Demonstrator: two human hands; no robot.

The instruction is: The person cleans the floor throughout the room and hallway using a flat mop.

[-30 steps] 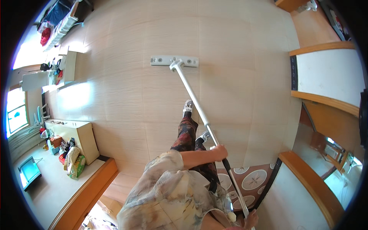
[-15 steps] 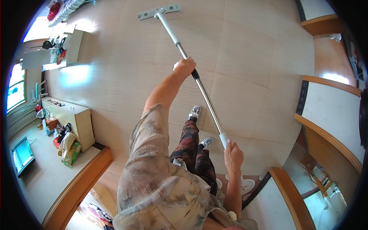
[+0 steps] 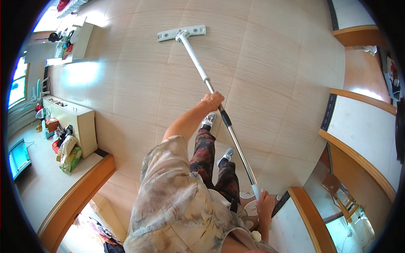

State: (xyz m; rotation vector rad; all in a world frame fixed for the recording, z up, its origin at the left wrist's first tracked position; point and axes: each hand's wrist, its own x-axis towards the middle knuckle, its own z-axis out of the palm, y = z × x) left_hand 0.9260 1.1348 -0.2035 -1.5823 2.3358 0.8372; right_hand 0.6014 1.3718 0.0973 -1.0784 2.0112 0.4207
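Observation:
A flat mop [image 3: 236, 139] slants across the floor, with a wide whitish head and a silver pole that has white and black sleeves. Its head [image 3: 192, 30] lies on the floor at the far side. My left hand [image 3: 214, 101] is wrapped round the pole partway along, just above the black sleeve. Down at the near end, my right hand [image 3: 265, 202] grips the pole by its light-coloured end. My two feet in patterned shoes [image 3: 208, 120] stand on the floor close to the pole.
Pale wood-grain floor tiles [image 3: 270, 76] spread around me. At left is a cream cabinet [image 3: 86, 130] with bags [image 3: 68, 154] beside it. Wood-trimmed doorways [image 3: 308, 215] line the right side, and another wooden frame [image 3: 80, 202] stands at the near left. Several pale shoes lie near my right hand.
The mop has been drawn back toward me, its head sliding nearer over the floor. Both hands have come closer to my body, still gripping the pole.

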